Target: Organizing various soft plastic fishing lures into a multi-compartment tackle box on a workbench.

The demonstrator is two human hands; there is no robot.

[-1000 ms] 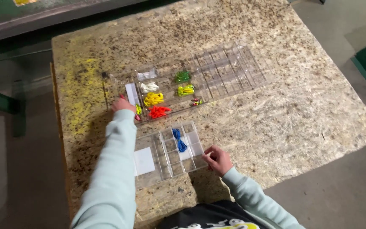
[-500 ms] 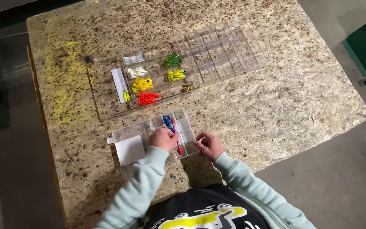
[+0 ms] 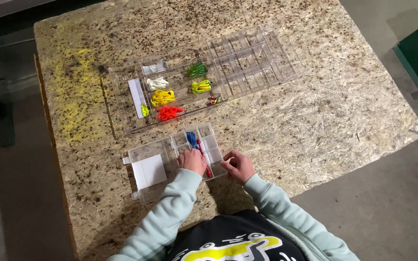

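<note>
My left hand (image 3: 192, 161) lies over the small box (image 3: 175, 162), fingers curled down into a middle compartment beside the blue lures (image 3: 191, 139) and a red lure (image 3: 205, 162); whether they pinch anything I cannot tell. My right hand (image 3: 238, 166) rests at the box's right edge, fingers bent against it, holding nothing I can see. Beyond the box lies the big tray (image 3: 204, 79) with yellow, red and green lures. The box sits near the worktop (image 3: 325, 116) edge; a careless nudge could tip it off, I think.
</note>
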